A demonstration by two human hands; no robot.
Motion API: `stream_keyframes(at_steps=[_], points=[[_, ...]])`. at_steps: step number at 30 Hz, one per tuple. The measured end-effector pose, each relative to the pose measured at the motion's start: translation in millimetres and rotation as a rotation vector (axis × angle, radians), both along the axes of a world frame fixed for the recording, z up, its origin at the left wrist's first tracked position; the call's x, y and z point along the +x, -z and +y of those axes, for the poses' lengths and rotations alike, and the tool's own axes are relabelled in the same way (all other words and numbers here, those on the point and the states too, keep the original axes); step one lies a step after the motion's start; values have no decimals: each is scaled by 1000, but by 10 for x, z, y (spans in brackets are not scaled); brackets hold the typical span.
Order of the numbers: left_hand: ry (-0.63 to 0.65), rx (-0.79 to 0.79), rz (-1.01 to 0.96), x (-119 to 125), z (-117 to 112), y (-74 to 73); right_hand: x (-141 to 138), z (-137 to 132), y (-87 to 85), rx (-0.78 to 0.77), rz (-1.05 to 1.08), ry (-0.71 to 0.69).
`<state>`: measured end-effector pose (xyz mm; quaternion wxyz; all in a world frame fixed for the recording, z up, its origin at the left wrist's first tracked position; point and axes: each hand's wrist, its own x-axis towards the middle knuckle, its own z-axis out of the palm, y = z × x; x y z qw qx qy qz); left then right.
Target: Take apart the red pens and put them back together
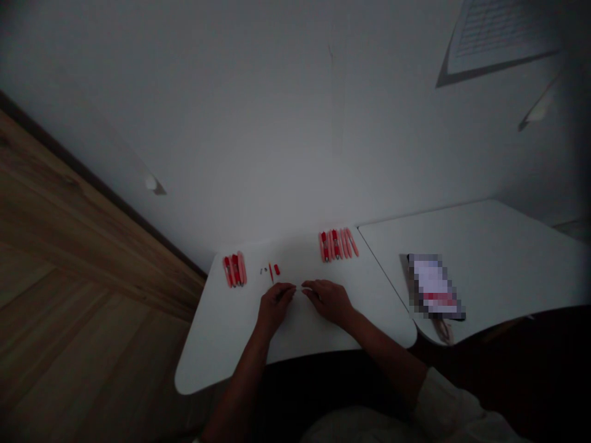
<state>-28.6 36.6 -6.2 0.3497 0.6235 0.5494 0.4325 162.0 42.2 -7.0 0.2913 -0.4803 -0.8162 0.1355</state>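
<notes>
My left hand (276, 301) and my right hand (331, 300) meet over the white table, fingertips pinched and almost touching. Between them is something small and pale that I cannot make out. Just beyond my left hand lie a thin red stick with an orange tip (270, 271), a short red tube-like piece (277, 269) and tiny dark metal bits (265, 269). A row of red and pink pens (235, 270) lies to the left of these parts. Farther back on the right is another row of pink and red pens (337, 245).
The white table (221, 344) stands against a pale wall (258, 123). A second white table (489, 258) adjoins it at the right, bearing a blurred-out phone-like device (434, 284) with a strap (443, 332). A printed sheet (494, 34) hangs on the wall. Wood-patterned flooring (92, 320) is at the left.
</notes>
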Motion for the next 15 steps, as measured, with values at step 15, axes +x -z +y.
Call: stream_keyframes(at_steps=[15], points=[[57, 154, 186, -6, 24, 15, 25, -14, -14, -5, -107, 10]])
